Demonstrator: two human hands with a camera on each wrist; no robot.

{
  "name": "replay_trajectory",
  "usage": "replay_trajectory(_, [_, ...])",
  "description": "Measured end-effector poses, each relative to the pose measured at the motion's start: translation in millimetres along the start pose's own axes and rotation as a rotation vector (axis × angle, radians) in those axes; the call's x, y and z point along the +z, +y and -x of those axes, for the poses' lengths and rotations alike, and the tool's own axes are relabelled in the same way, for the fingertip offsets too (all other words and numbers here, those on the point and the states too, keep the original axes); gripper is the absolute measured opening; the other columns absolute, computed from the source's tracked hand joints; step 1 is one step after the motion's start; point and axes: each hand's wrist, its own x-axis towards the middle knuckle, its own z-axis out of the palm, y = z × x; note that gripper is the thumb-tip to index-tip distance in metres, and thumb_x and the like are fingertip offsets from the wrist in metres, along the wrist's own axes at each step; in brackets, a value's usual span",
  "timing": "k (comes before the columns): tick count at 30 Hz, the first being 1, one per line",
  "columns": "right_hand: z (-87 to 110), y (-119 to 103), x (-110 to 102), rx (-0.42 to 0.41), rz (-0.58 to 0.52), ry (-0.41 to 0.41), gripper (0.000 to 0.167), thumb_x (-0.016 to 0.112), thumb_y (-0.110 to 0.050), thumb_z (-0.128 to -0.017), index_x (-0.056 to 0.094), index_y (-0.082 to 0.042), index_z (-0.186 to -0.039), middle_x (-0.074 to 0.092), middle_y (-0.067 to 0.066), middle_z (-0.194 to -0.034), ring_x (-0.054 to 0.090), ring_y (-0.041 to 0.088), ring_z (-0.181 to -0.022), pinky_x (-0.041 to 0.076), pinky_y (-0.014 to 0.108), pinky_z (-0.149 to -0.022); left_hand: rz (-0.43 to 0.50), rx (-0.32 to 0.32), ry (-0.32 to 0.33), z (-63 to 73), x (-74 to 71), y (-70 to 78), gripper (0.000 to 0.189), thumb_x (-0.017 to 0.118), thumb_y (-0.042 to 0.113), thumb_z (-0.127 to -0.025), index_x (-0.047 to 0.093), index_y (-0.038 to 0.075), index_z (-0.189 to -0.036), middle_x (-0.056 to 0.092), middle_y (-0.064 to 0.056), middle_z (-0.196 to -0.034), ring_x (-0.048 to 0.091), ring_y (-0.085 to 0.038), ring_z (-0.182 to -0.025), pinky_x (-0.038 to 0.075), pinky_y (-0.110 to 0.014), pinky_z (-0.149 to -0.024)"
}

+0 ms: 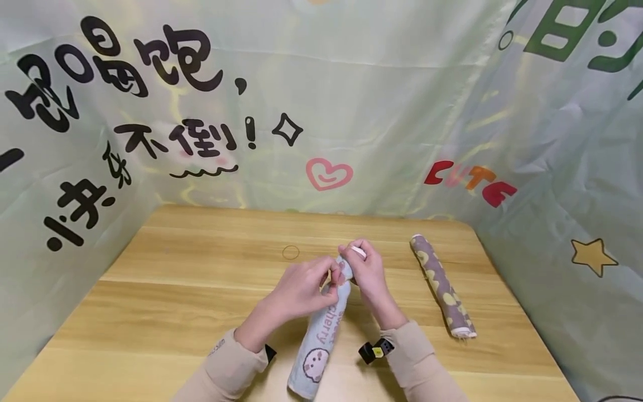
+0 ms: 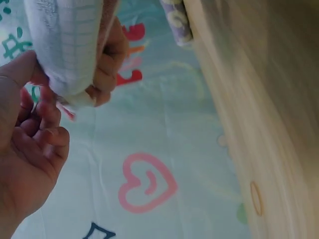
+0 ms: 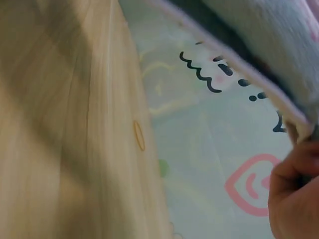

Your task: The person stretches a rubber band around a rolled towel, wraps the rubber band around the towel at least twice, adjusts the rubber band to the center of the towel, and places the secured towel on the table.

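A light blue towel with pink lettering and a round cartoon print is rolled into a long tube, slanting up from the table's near side. My right hand grips its far end, where the white underside shows. Close beside it, my left hand pinches a thin rubber band at the towel, which is drawn in narrower there. In the left wrist view the left thumb lies against the towel, other fingers curled below. The right wrist view shows the towel close up, with part of the right hand.
A second rolled towel, purple-grey with yellow patches, lies on the right of the wooden table. Another rubber band lies flat near the table's back. Printed cloth walls stand behind and at both sides.
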Motion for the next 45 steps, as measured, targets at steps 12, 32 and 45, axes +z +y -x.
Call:
replay_trajectory(12, [-3.1, -5.0, -19.8, -0.254, -0.064, -0.390, 0.023, 0.050, -0.013, -0.109, 0.060, 0.006, -0.119, 0.071, 0.004, -0.107, 0.061, 0.012, -0.072, 0.048, 0.025, -0.051, 0.353, -0.145, 0.050, 0.0, -19.3, -18.2, 0.027, 0.073, -0.006, -0.085, 0.056, 0.014, -0.093, 0.068, 0.002, -0.095, 0.058, -0.014, -0.072, 0.047, -0.021, -0.051])
replay_trajectory(32, [3.0, -9.3, -5.1, -0.266, 0.185, 0.021, 0.025, 0.060, -0.013, -0.106, 0.063, 0.006, -0.091, 0.055, -0.005, -0.064, 0.050, 0.006, -0.054, 0.042, 0.019, -0.050, 0.171, 0.056, 0.107, -4.7, -9.4, -8.3, 0.018, 0.079, 0.001, -0.091, 0.067, 0.010, -0.102, 0.072, -0.001, -0.097, 0.066, -0.009, -0.084, 0.053, -0.016, -0.063])
replay_trajectory(45, [13.3, -22.8, 6.1, 0.047, 0.038, -0.045, 0.026, 0.062, -0.022, -0.106, 0.058, 0.002, -0.094, 0.050, -0.003, -0.057, 0.036, 0.005, -0.038, 0.026, 0.019, -0.034, -0.056, 0.044, 0.003, -2.3, -13.7, -2.5, 0.025, 0.084, 0.010, -0.088, 0.062, 0.014, -0.100, 0.068, 0.004, -0.094, 0.066, -0.009, -0.085, 0.053, -0.021, -0.068])
